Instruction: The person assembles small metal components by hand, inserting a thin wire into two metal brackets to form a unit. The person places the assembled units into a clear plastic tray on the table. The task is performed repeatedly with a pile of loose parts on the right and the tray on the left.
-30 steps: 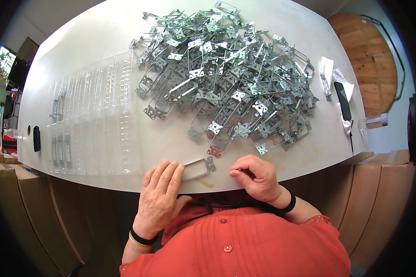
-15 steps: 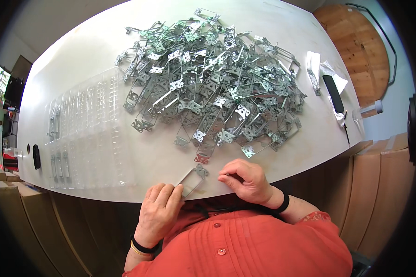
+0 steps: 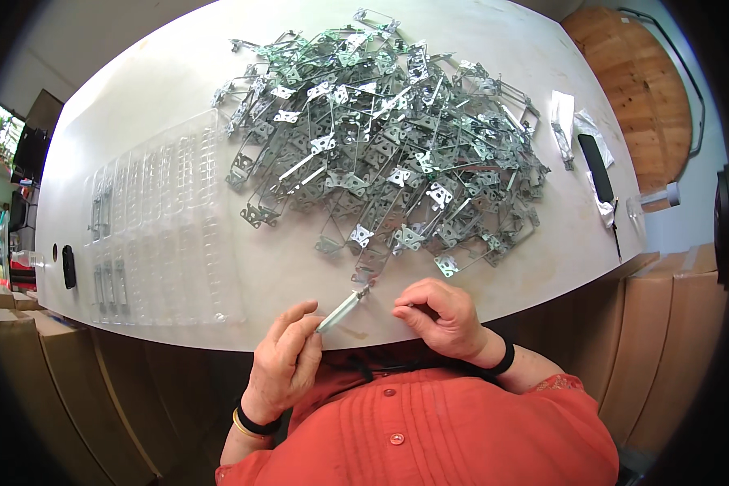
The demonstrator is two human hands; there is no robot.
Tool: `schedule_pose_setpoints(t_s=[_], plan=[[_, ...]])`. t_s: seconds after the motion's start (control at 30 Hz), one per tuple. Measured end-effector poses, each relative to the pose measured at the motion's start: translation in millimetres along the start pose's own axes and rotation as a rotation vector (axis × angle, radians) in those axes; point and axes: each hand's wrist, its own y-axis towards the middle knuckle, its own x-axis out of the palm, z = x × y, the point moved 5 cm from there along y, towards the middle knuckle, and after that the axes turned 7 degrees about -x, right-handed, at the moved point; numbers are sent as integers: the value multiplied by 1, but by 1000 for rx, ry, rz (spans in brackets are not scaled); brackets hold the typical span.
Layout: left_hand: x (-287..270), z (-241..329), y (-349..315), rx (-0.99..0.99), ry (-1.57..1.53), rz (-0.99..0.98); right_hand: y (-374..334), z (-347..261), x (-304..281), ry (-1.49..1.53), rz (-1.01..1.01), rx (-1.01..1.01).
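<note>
Metal bracket (image 3: 342, 311) turned edge-on since earlier frame: near end pinched in left hand (image 3: 286, 355), long axis slanting away rightward over surface (image 3: 277, 266) toward bracket pile (image 3: 405, 146). Right hand (image 3: 441, 318) apart, near far end, thumb meeting fingertip; cannot tell if holding anything.

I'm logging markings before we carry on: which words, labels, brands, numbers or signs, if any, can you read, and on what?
None can be read.
Metal bracket in the left hand: no legible marking.
Heaped brackets and clear plastic tray: none legible.
White wrapper and cardboard boxes: any print is too small or blurred.
</note>
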Motion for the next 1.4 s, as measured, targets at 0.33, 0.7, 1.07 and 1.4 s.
schedule_pose_setpoints(t_s=[0.33,0.7,1.07,1.4], plan=[[6,-16,7,-116,-10,173,1,-2,-2,-10,14,-1],[9,-7,11,-78,55,169,7,-6,-1,-133,17,-71],[13,-9,12,-10,81,132,6,-10,-4,-165,-30,-68],[12,-15,11,62,37,79,7,-7,-6,-112,-56,-24]])
